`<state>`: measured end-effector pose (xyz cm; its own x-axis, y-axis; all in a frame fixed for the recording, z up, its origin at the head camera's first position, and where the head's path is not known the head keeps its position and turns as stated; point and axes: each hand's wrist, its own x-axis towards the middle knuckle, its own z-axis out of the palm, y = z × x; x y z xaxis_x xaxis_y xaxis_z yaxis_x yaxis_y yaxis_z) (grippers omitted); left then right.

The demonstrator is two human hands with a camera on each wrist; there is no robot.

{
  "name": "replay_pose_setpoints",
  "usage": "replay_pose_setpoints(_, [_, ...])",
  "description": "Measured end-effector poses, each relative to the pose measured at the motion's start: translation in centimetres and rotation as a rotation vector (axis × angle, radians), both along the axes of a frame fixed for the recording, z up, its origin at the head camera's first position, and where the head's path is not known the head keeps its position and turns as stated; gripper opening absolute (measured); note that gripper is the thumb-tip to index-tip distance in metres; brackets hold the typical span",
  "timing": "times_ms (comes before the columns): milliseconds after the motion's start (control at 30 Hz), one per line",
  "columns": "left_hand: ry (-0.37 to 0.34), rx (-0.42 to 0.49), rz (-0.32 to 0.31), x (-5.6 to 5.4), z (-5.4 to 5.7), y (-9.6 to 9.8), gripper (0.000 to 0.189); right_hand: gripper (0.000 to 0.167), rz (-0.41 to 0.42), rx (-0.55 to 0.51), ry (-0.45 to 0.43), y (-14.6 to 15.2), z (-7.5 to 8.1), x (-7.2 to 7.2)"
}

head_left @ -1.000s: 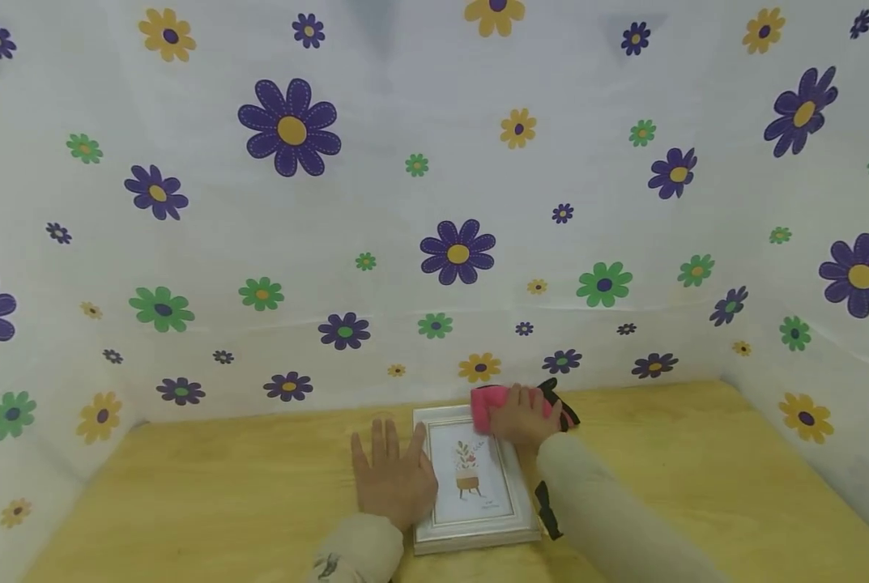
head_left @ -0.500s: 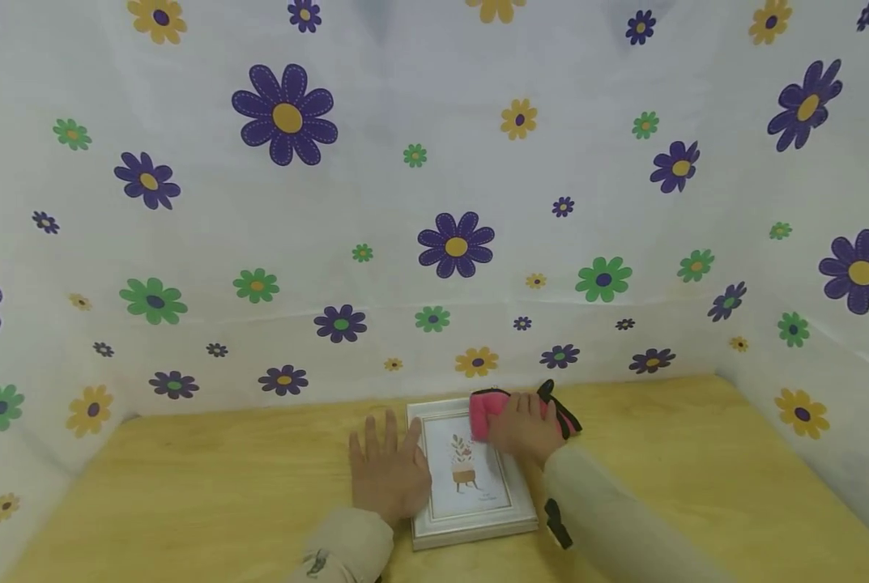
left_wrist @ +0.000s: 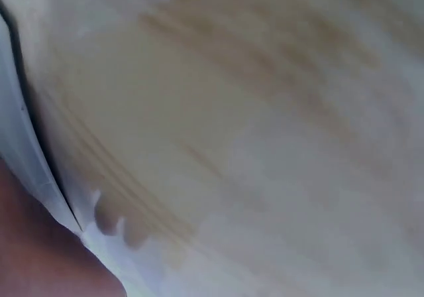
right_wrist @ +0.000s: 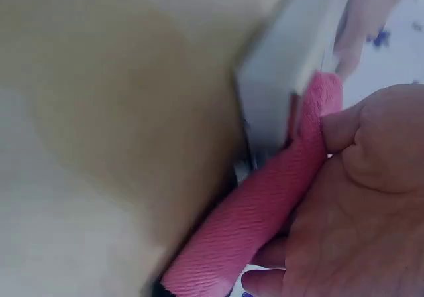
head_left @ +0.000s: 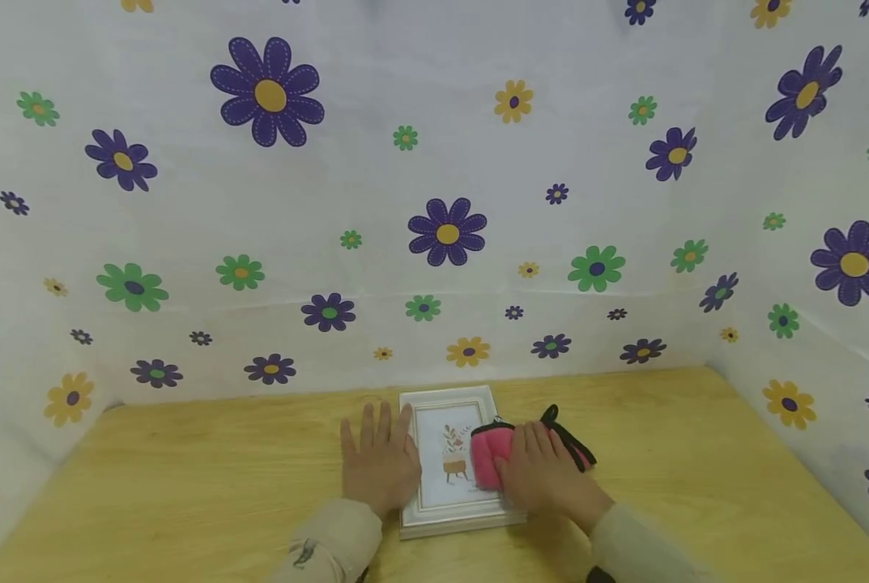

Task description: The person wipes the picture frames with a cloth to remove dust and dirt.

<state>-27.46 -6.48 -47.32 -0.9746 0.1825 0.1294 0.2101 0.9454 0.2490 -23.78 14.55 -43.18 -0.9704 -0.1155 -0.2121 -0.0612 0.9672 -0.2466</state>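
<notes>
A white picture frame [head_left: 445, 516] lies flat on the table, face up, showing a potted-plant print. My left hand [head_left: 381, 465] rests flat at its left edge, fingers spread and straight. On the right side of the frame, my right hand [head_left: 539, 470] holds a pink cloth [head_left: 490, 457] with black trim against the glass and the right rim. The right wrist view shows the cloth [right_wrist: 242, 214] draped over the frame's corner [right_wrist: 275, 78], with my thumb pressing on it. In the left wrist view only part of my left hand [left_wrist: 46, 244] appears.
The wooden table [head_left: 208, 486] runs back to a white curtain [head_left: 376, 186] printed with purple, yellow and green flowers. The same flowered fabric stands along the left and right sides.
My right hand has drawn the pink cloth from the frame's top right corner down along its right side towards me. My left hand keeps its place at the left edge.
</notes>
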Motion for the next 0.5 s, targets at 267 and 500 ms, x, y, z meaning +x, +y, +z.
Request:
replay_pose_setpoints(267, [-0.137, 0.020, -0.075, 0.5, -0.5, 1.5, 0.055, 0.064, -0.193, 0.008, -0.062, -0.1, -0.1, -5.9])
replay_pose_setpoints(500, [-0.062, 0.001, -0.062, 0.8, -0.4, 2.2, 0.053, 0.063, -0.072, 0.033, 0.018, 1.3, -0.3, -1.8])
